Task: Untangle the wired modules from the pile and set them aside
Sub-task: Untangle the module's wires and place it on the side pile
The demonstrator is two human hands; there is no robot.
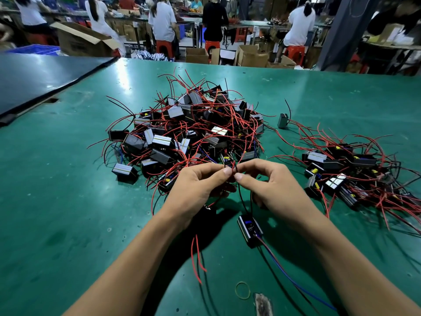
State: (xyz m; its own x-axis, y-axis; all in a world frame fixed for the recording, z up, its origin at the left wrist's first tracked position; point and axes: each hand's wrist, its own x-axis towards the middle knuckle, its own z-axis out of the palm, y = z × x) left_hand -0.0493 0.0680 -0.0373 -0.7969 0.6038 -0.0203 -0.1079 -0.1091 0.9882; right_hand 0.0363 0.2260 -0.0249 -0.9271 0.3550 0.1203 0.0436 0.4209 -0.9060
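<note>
Wired module [249,230] sits lower centre, its black lead [242,201] rising to your left hand [200,185] and right hand [268,185], both pinching wires [233,170] beside the pile [193,128]; yank, and a snag could drag the pile along.

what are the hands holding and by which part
Both the left hand and the right hand pinch red and black wires between thumb and forefinger; the black wire leads to a module, whose body is not gripped.
</note>
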